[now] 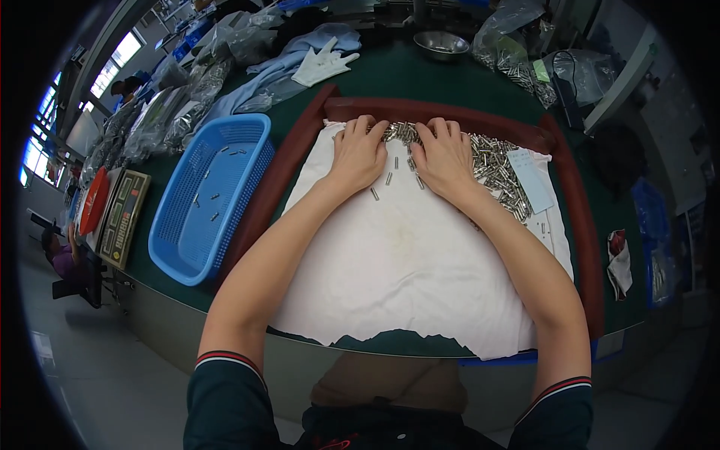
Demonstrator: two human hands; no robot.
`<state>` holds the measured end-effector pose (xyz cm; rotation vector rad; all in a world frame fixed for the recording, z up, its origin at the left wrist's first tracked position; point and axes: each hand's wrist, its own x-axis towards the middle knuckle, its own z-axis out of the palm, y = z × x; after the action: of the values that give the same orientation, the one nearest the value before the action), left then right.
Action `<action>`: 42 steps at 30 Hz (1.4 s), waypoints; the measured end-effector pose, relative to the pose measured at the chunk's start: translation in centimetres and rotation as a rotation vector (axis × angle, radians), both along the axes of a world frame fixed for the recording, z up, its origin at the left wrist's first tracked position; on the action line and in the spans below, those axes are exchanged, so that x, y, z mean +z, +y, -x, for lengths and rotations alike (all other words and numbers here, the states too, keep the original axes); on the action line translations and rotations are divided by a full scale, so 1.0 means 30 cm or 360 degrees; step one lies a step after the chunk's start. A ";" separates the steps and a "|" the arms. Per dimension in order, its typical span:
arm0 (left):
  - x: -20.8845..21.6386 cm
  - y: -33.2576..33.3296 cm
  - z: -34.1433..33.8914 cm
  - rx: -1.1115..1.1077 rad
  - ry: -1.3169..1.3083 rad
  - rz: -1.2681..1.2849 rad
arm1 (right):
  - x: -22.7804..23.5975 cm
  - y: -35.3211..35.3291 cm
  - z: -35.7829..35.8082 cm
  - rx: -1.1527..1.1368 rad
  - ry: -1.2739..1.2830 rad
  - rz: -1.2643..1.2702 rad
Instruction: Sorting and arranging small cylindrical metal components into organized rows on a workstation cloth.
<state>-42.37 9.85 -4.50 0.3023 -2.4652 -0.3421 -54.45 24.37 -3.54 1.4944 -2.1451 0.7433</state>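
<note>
My left hand (pixel 358 152) and my right hand (pixel 444 157) lie flat, palms down and fingers spread, at the far end of a white cloth (pixel 405 262). Their fingertips touch a pile of small silver metal pins (pixel 491 165) that runs along the cloth's far and right side. A few loose pins (pixel 390 178) lie between the two hands. Neither hand visibly grips anything. A dark red padded rim (pixel 442 114) borders the cloth on the far side and both flanks.
A blue plastic basket (pixel 210 199) with several pins stands left of the cloth. A white card (pixel 531 180) lies on the pins at right. Farther back are a steel bowl (pixel 441 45), white gloves (pixel 324 64) and plastic bags. A scale (pixel 124 217) sits at far left.
</note>
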 end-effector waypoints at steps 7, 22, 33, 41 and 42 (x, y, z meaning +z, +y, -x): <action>0.054 0.086 -0.041 -0.0029 -0.0195 -0.0212 | 0.018 0.047 -0.042 0.0136 -0.0215 -0.0124; 0.067 0.145 -0.114 -0.0543 -0.0304 -0.0369 | 0.018 0.152 -0.105 0.0409 -0.0433 -0.0324; 0.145 0.242 -0.327 -0.0390 -0.0150 -0.0342 | 0.117 0.383 -0.160 0.0331 -0.0713 0.0027; 0.135 0.247 -0.333 -0.0496 -0.0296 -0.0388 | 0.171 0.420 -0.171 0.0441 -0.0632 -0.0322; 0.133 0.247 -0.332 -0.0511 -0.0308 -0.0398 | 0.175 0.423 -0.169 0.0436 -0.0672 -0.0370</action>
<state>-32.42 17.25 -0.51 0.0398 -2.6647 -0.7939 -49.38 37.04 1.72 1.9220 -2.4254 1.0078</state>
